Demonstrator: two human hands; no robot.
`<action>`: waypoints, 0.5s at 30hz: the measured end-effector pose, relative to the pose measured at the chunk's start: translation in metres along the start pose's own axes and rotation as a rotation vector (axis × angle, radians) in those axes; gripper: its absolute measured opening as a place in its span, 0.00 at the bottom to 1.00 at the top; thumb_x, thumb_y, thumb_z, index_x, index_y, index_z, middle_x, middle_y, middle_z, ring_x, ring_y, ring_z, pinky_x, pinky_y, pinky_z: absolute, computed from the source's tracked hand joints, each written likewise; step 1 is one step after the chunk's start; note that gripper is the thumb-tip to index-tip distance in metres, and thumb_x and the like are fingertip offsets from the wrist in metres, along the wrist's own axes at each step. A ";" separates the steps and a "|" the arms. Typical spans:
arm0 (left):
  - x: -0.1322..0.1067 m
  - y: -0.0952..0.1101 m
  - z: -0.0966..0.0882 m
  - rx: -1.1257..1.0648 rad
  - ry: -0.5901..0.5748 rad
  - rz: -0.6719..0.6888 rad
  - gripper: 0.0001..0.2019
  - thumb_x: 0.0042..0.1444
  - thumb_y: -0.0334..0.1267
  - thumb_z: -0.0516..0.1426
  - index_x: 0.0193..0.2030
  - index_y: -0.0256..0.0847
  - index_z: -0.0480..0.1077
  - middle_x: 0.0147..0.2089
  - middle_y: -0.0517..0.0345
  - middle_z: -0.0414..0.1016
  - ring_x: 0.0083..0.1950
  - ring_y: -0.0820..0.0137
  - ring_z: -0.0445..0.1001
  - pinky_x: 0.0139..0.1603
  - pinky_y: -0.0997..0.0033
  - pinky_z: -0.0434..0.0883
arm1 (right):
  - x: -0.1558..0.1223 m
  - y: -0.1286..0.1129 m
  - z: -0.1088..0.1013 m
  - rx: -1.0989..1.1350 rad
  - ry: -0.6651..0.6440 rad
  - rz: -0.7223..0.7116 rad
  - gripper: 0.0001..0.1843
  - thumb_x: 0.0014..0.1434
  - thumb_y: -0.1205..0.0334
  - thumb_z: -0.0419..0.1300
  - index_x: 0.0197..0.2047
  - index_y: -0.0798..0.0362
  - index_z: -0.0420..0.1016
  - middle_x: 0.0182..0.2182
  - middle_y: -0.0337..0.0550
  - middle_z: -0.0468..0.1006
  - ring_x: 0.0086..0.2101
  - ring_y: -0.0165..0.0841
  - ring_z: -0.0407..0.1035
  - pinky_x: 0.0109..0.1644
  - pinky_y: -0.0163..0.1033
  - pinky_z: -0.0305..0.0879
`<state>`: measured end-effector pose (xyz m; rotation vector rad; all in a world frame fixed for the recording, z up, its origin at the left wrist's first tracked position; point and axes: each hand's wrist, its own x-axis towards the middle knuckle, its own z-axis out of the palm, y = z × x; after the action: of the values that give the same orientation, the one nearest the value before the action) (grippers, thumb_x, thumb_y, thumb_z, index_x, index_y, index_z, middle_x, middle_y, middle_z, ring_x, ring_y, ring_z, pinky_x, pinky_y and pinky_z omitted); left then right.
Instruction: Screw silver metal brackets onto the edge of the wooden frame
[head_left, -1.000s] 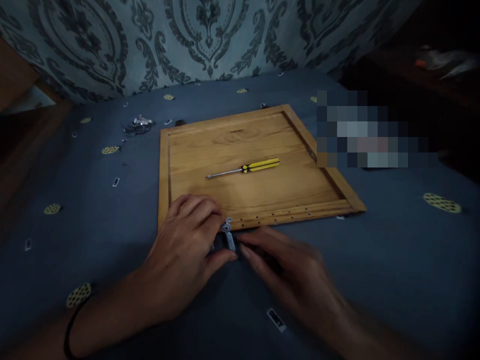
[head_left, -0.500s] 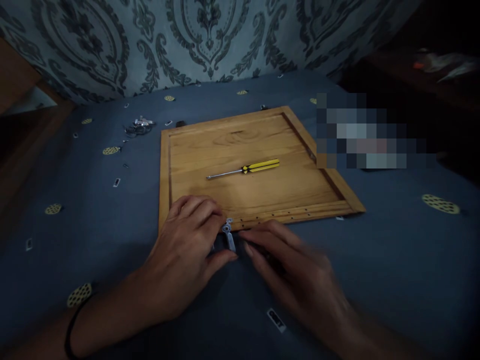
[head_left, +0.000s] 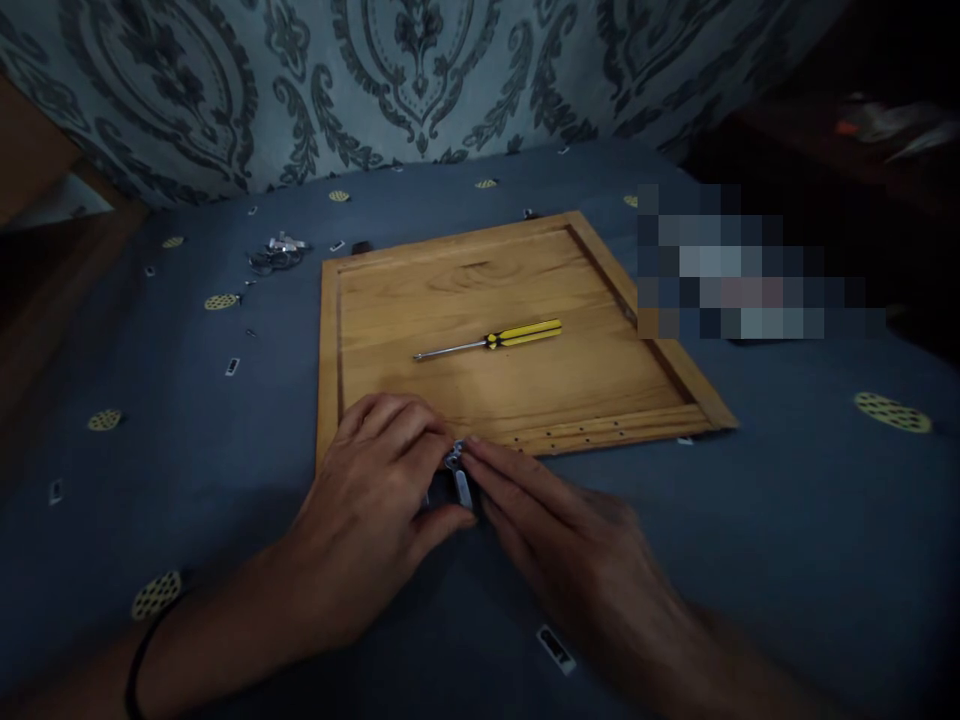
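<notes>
Our right hand (head_left: 581, 540) has shifted left and a little farther from us since the earlier frame, so that its fingertips now meet the upper end of the metal fitting (head_left: 462, 488), where a narrow gap lay before. We keep our left hand (head_left: 375, 470) in its former place: its fingers are curled over the near edge of the wooden panel (head_left: 457, 285), with the thumb set apart on the near side, and it holds the fitting in that partly closed grip. Our right fingers are drawn together, narrow and nearly straight; we cannot tell whether anything small is pinched between them. We see the fitting at the left part of the panel's near edge, its long arm pointing toward us. Small dark holes mark the near rail to the right of it. On the panel, beyond our hands, rests a yellow-and-black screwdriver (head_left: 487, 343), tip to the left. Farther left, on the blue cloth (head_left: 172, 380), we note a heap of metal parts (head_left: 279, 252).
</notes>
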<state>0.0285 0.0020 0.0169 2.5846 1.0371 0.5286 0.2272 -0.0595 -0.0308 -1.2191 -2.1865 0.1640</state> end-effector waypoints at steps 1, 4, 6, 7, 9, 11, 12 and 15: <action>0.000 0.000 0.000 -0.001 -0.002 -0.002 0.19 0.50 0.33 0.74 0.45 0.35 0.73 0.48 0.52 0.78 0.53 0.56 0.74 0.55 0.50 0.72 | -0.001 0.001 0.001 -0.008 -0.002 -0.004 0.19 0.72 0.72 0.51 0.62 0.60 0.72 0.59 0.54 0.80 0.52 0.36 0.81 0.52 0.40 0.82; 0.000 -0.001 -0.001 0.000 -0.009 -0.003 0.19 0.51 0.33 0.73 0.46 0.36 0.73 0.48 0.53 0.78 0.53 0.56 0.74 0.55 0.50 0.73 | -0.001 0.001 0.001 -0.045 -0.007 -0.041 0.20 0.71 0.74 0.51 0.62 0.61 0.73 0.59 0.55 0.80 0.51 0.39 0.81 0.48 0.42 0.84; 0.000 -0.001 -0.002 -0.001 -0.018 -0.007 0.18 0.51 0.33 0.73 0.46 0.37 0.73 0.49 0.53 0.78 0.53 0.57 0.74 0.56 0.50 0.72 | 0.002 0.000 -0.001 -0.076 -0.026 -0.072 0.20 0.69 0.76 0.51 0.60 0.63 0.74 0.58 0.56 0.81 0.47 0.40 0.83 0.44 0.43 0.84; 0.000 -0.001 -0.002 -0.001 -0.023 -0.010 0.18 0.52 0.33 0.73 0.46 0.37 0.73 0.49 0.53 0.78 0.53 0.57 0.74 0.56 0.50 0.72 | 0.003 0.000 -0.002 -0.091 -0.039 -0.085 0.21 0.68 0.78 0.50 0.60 0.63 0.75 0.57 0.57 0.81 0.44 0.40 0.83 0.41 0.43 0.84; 0.000 0.000 -0.002 0.003 -0.029 -0.010 0.18 0.52 0.32 0.72 0.45 0.37 0.72 0.49 0.52 0.78 0.54 0.56 0.74 0.56 0.49 0.72 | 0.007 0.000 -0.004 -0.119 -0.059 -0.101 0.22 0.67 0.79 0.49 0.58 0.64 0.75 0.55 0.58 0.82 0.39 0.40 0.84 0.38 0.43 0.84; 0.000 0.000 -0.002 0.006 -0.028 -0.008 0.17 0.52 0.33 0.72 0.45 0.37 0.72 0.49 0.52 0.78 0.54 0.56 0.74 0.56 0.49 0.72 | 0.009 0.000 -0.005 -0.134 -0.066 -0.117 0.22 0.67 0.79 0.48 0.58 0.64 0.75 0.55 0.59 0.82 0.38 0.39 0.83 0.36 0.43 0.83; 0.000 0.000 -0.002 0.006 -0.026 -0.006 0.17 0.52 0.33 0.72 0.45 0.37 0.72 0.49 0.52 0.78 0.54 0.55 0.74 0.56 0.48 0.72 | 0.010 0.000 -0.006 -0.132 -0.066 -0.122 0.22 0.68 0.79 0.47 0.58 0.64 0.75 0.55 0.59 0.82 0.39 0.39 0.83 0.36 0.43 0.83; 0.000 0.000 -0.002 0.005 -0.028 -0.007 0.16 0.53 0.33 0.72 0.45 0.38 0.72 0.49 0.52 0.78 0.54 0.56 0.74 0.56 0.49 0.72 | 0.009 0.001 -0.007 -0.097 -0.064 -0.115 0.20 0.68 0.78 0.48 0.56 0.63 0.76 0.55 0.59 0.82 0.41 0.39 0.83 0.38 0.42 0.82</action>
<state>0.0273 0.0028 0.0189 2.5841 1.0395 0.4865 0.2284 -0.0530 -0.0216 -1.1501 -2.3369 0.0503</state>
